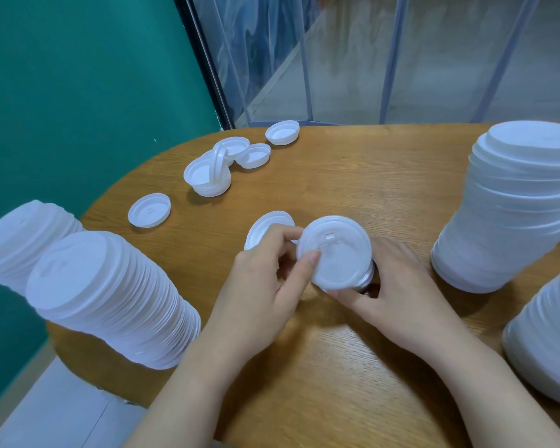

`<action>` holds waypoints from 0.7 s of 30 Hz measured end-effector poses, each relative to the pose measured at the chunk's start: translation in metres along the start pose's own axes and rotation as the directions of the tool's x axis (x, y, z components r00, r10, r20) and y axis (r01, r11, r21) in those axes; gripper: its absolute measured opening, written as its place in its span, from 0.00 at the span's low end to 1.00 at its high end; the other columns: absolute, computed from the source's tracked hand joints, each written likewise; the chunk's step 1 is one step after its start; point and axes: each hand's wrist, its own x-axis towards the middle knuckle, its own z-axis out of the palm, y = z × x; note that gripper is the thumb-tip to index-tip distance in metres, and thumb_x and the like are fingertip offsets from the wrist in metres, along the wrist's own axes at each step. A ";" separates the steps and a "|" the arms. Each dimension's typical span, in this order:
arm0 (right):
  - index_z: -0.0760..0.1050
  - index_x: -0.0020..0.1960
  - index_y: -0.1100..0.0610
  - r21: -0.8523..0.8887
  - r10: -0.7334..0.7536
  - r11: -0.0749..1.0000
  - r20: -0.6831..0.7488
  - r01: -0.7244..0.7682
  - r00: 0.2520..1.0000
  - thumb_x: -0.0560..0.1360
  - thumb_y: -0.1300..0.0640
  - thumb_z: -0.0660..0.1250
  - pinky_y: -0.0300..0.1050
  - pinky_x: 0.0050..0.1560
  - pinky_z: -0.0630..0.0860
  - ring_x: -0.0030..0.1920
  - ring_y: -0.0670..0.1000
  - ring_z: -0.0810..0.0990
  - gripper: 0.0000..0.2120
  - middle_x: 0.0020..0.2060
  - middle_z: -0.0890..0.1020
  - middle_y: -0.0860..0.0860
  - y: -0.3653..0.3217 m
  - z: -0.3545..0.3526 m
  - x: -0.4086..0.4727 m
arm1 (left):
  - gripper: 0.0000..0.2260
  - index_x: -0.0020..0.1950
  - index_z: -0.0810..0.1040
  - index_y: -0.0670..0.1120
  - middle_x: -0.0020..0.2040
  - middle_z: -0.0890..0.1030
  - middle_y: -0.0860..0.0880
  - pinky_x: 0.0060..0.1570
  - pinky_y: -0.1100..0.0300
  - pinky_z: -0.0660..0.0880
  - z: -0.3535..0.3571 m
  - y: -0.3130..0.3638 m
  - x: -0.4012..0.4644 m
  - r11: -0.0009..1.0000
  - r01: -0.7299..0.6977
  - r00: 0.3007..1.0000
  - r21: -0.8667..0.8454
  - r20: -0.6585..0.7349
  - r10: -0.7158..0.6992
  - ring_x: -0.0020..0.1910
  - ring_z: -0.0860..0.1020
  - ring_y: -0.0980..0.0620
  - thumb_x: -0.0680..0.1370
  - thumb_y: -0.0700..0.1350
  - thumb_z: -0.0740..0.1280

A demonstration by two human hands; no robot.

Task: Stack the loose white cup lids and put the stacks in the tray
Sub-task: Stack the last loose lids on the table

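Step in hand: building a small stack mid-table, judging by the pose. Left hand pinches the rim of the top lid, thumb on its near-left edge, fingers curled behind. Right hand curls round the short stack under it from the right; a thin dark gap shows at that stack's lower right edge, so the top lid looks not fully seated. It sits tilted toward the camera, sip-hole side up.

Loose lids left on the wooden table:
- 1 partly hidden lid just behind the left fingers
- 1 single lid to the far left, open side up
- a jumbled cluster farther back, 1 lid on edge in it
- 1 lid at the far edge

Finished stacks: 2 tall ones lying tilted at near left, front one; 1 tall stack upright at right, another cut off at near right.

No tray in view, so I cannot tell where the stacks go.

Next move, my read: press the top lid down square so the rims nest, then reach for the lid behind the left hand. Cluster lids face mixed ways, so each likely needs flipping to match before nesting.
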 end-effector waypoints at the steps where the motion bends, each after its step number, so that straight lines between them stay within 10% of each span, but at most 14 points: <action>1: 0.72 0.65 0.39 -0.002 -0.002 1.000 0.002 0.002 1.000 0.68 0.31 0.67 0.44 0.58 0.69 0.59 0.44 0.71 0.28 0.56 0.77 0.36 0.000 0.000 0.000 | 0.03 0.55 0.75 0.56 0.36 0.77 0.58 0.36 0.68 0.67 0.001 -0.001 0.000 0.999 0.031 0.999 -0.014 0.031 -0.030 0.33 0.73 0.55 0.83 0.52 0.65; 21: 0.72 0.66 0.42 0.002 0.006 1.000 -0.008 -0.006 1.000 0.67 0.40 0.77 0.44 0.59 0.68 0.60 0.44 0.71 0.30 0.57 0.77 0.36 -0.003 -0.001 -0.003 | 0.11 0.56 0.79 0.52 0.35 0.80 0.56 0.38 0.59 0.71 0.035 -0.009 0.011 0.933 0.355 0.929 0.068 0.089 -0.360 0.35 0.77 0.59 0.85 0.55 0.60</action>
